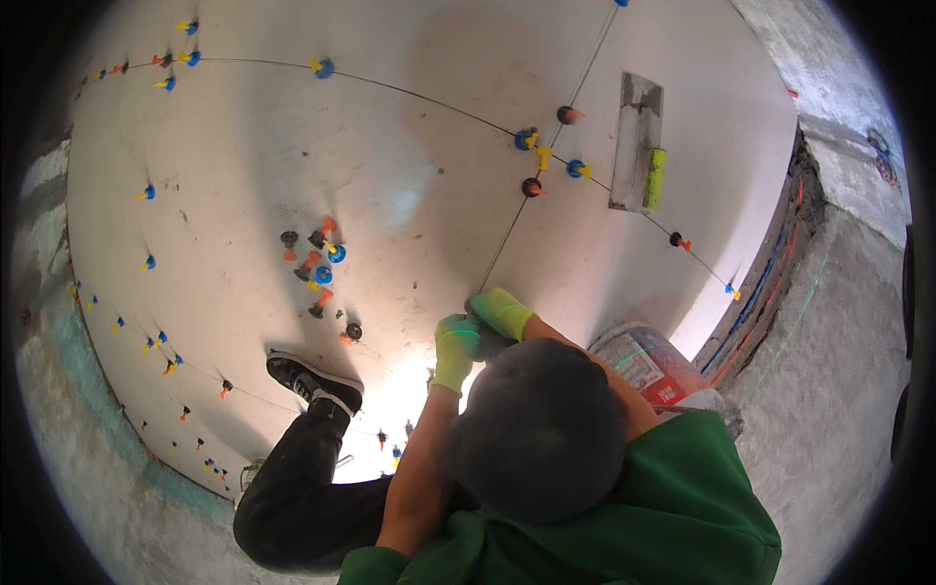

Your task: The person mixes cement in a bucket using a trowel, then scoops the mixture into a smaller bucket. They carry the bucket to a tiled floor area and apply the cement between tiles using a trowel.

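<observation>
My left hand [457, 343] and my right hand [502, 312], both in yellow-green gloves, are close together over a thin joint between large white tiles [380, 146]. The fingers of both are bent closed around a small dark grey thing, mostly hidden, whose kind I cannot make out. To their left on the tile lies a loose group of tile-leveling spacers [322, 275], some blue and yellow, some black and red. More spacers [531, 187] stand along the joint beyond my hands. A dark cap [536, 429] hides part of the view just below them.
A flat trowel [636, 146] with a lime handle lies on the tile at far right. A white bucket [643, 370] with a red label stands near my right arm. Cables [770, 283] run along a channel at the tile's right edge. A dark shoe [314, 382] rests left.
</observation>
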The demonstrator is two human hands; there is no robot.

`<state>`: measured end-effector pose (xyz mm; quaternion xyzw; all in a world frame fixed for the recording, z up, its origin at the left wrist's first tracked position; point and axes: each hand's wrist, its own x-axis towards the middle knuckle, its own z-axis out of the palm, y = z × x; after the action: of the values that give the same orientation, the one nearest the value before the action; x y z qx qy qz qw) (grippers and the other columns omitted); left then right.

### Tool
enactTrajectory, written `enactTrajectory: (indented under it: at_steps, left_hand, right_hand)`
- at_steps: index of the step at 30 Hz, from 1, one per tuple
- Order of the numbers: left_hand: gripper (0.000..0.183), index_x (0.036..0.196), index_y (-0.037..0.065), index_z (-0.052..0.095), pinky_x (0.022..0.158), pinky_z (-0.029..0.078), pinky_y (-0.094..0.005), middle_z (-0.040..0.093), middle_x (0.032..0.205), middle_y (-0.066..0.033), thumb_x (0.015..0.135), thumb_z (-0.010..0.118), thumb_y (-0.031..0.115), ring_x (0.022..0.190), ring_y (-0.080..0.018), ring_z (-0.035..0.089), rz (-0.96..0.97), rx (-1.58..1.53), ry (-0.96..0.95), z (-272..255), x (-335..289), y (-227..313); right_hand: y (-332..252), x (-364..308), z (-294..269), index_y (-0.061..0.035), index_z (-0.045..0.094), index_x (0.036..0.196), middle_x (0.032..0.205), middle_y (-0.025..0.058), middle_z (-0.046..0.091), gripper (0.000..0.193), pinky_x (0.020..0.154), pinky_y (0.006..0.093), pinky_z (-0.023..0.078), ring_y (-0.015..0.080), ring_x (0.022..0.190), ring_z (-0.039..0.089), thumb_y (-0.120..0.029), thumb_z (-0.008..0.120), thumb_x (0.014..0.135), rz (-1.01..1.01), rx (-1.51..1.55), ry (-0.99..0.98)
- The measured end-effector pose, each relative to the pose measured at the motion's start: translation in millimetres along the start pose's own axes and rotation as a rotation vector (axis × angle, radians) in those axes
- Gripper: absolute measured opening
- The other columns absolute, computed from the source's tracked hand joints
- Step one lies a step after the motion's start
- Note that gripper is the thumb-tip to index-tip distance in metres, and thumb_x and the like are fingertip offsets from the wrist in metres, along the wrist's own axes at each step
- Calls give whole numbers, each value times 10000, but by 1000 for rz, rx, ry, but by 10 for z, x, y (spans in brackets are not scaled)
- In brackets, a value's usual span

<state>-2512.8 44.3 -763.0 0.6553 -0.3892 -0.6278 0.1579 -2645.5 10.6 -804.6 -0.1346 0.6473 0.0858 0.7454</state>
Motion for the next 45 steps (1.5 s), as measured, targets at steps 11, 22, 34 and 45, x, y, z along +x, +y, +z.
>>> enactTrajectory:
  at_steps: [11, 22, 34, 45]
  left_hand:
    - [148, 710, -2, 613, 467, 421, -301, 585, 603, -79, 789, 505, 59, 516, -159, 555, -124, -246, 86, 54, -64, 183]
    - [19, 616, 75, 619, 571, 460, -384, 609, 679, -131, 632, 630, 75, 631, -299, 593, 197, 457, 211, 227, -12, -142]
    - [136, 781, 77, 606, 624, 464, -374, 607, 807, -170, 717, 633, 195, 754, -308, 600, 351, 523, -28, 208, -20, -281]
    - [292, 879, 118, 619, 556, 449, -317, 591, 751, -17, 886, 530, 396, 660, -171, 558, -415, -929, 24, 443, 65, -366]
  right_hand:
    - [-541, -438, -120, -34, 671, 1045, 1072, 202, 644, 420, 849, 397, 466, 339, 989, 624, -363, 572, 803, -81, -696, 174]
    - [-109, 162, -154, -88, 664, 1057, 1033, 179, 645, 398, 812, 396, 474, 284, 965, 622, -396, 569, 823, -261, -575, -200]
    - [57, 106, -201, -105, 652, 1069, 998, 141, 654, 387, 767, 386, 481, 260, 907, 626, -405, 548, 849, -113, -287, -63]
    - [-81, -138, -230, -120, 641, 1080, 965, 107, 662, 376, 725, 377, 488, 237, 854, 630, -413, 529, 873, -152, -260, 32]
